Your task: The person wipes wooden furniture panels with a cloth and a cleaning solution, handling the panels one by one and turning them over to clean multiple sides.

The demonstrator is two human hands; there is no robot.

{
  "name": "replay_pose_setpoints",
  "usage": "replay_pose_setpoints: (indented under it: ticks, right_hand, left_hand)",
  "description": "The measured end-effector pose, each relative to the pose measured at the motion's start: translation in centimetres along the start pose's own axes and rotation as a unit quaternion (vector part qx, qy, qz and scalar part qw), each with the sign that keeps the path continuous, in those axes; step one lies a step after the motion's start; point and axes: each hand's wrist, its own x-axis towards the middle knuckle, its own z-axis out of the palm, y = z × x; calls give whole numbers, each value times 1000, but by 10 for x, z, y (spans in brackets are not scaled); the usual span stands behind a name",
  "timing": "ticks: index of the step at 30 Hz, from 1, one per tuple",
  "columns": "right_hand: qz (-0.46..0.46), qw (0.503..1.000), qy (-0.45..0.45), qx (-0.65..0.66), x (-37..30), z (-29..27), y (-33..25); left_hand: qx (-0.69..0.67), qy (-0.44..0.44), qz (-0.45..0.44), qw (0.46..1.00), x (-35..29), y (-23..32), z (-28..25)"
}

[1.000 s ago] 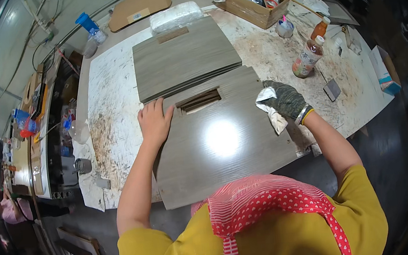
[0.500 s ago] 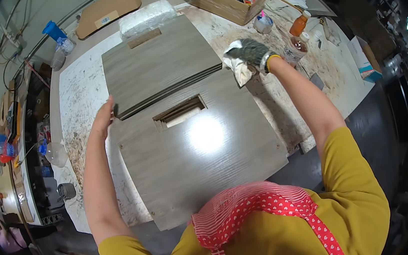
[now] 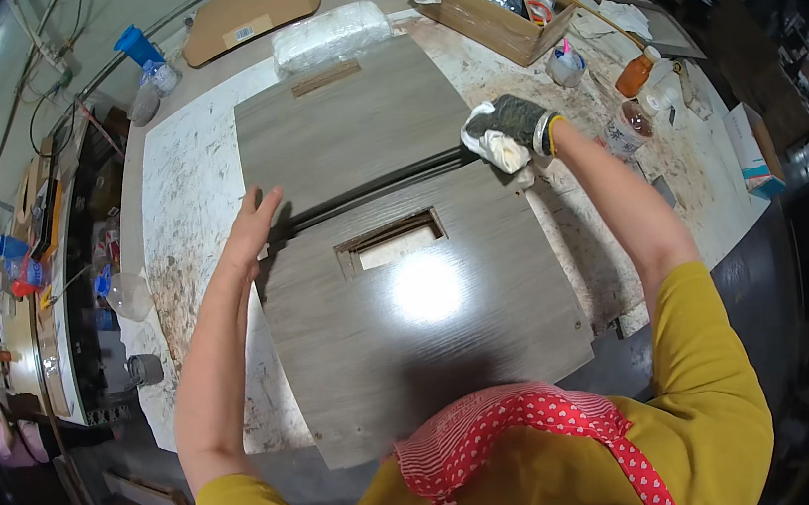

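Two grey wood-grain panels lie one beyond the other on the table. The near panel (image 3: 488,288) has a rectangular cutout (image 3: 393,241), and the far panel (image 3: 350,124) has a similar slot at its far edge. My bare left hand (image 3: 254,227) is at the left edge by the dark gap between the panels, its fingers apart and nothing in it. My right hand (image 3: 517,124), in a dark grey glove, is closed on a crumpled white cloth (image 3: 503,153). That cloth is at the right end of the gap, by the near panel's far right corner.
A plastic-wrapped white bundle (image 3: 332,37) lies behind the far panel. At the back right stands a cardboard box (image 3: 498,24) of odds and ends. An orange bottle (image 3: 638,72) and a clear bottle (image 3: 628,127) are right of my gloved hand. Flat cardboard (image 3: 248,16) lies at the back left.
The whole view has shifted, moving the panels rightward and down in the picture. My left fingers have spread apart. My right hand still holds the cloth near the same corner.
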Motion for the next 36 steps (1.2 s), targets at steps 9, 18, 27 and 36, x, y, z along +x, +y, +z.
replay_pose_setpoints:
  ticks: [9, 18, 27, 36]
  right_hand:
    - [84, 982, 24, 168, -3, -19, 23]
    - [160, 899, 33, 407, -32, -35, -4]
    - [41, 985, -37, 164, -206, -35, -57]
    - [-176, 895, 243, 331, -97, -66, -274]
  left_hand:
    - [34, 67, 77, 994, 2, 23, -30]
    - [-246, 34, -82, 965, 33, -10, -31]
    - [-454, 33, -20, 890, -169, -28, 21]
    - [-486, 48, -60, 871, -243, -61, 50]
